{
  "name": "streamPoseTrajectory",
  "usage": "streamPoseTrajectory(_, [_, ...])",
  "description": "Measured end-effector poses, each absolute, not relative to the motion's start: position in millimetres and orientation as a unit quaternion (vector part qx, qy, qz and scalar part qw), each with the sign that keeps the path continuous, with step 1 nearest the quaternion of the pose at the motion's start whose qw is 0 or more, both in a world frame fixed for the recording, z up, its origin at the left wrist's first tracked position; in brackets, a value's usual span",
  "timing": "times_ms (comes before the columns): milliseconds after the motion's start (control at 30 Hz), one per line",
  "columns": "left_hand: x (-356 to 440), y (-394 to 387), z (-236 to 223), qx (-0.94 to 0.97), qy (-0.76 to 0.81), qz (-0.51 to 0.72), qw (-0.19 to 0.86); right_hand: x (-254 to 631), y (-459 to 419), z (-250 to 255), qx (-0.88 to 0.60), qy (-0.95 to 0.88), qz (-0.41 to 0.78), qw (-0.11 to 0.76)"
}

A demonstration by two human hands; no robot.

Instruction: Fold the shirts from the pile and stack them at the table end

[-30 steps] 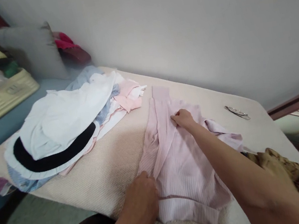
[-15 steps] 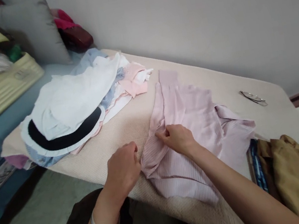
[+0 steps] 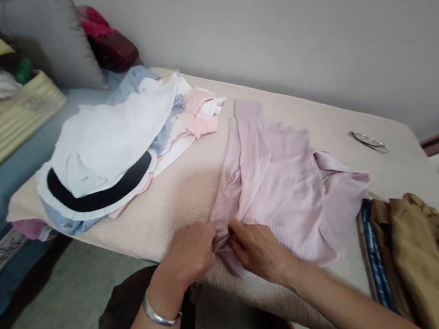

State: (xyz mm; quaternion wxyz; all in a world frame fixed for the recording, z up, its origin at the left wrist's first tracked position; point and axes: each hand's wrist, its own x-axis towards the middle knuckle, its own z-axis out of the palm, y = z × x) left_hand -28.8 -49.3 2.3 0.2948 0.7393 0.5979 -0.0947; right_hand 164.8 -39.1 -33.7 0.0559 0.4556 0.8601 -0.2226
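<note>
A pale pink ribbed sweater [image 3: 291,191] lies spread over the padded surface, one sleeve [image 3: 248,112] pointing toward the wall. My left hand [image 3: 194,250], a silver bangle at its wrist, is closed on the sweater's near left corner. Right beside it, my right hand [image 3: 259,250] pinches the gathered cloth near the front edge. The fabric is bunched and creased between both hands. Fingertips of the left hand are hidden behind its knuckles.
Left of the sweater is a heap of white, blue and pink clothes [image 3: 106,138]. Folded brown clothing [image 3: 423,254] lies at the right edge. Eyeglasses [image 3: 368,142] rest near the wall. A yellow bin [image 3: 7,130] and a grey cushion [image 3: 45,42] stand at far left.
My right hand has slid down the sweater toward the front edge, beside my left. My left hand has moved slightly right onto the corner. The sweater's near edge is now gathered up.
</note>
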Motion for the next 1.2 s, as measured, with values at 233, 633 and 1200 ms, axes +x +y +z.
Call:
streamPoseTrajectory(233, [-34,-42,6,0.705,0.654,-0.068,0.267,160,-45,-42,0.492,0.847,-0.193,0.063])
streamPoseTrajectory(633, [-19,-49,-10,0.748,0.596,-0.056,0.286,143,-45,-34,0.506,0.838,-0.172,0.113])
streamPoseTrajectory(1200, [-14,-50,-18,0.738,0.604,-0.074,0.291,166,37,-22,0.557,0.797,-0.226,-0.065])
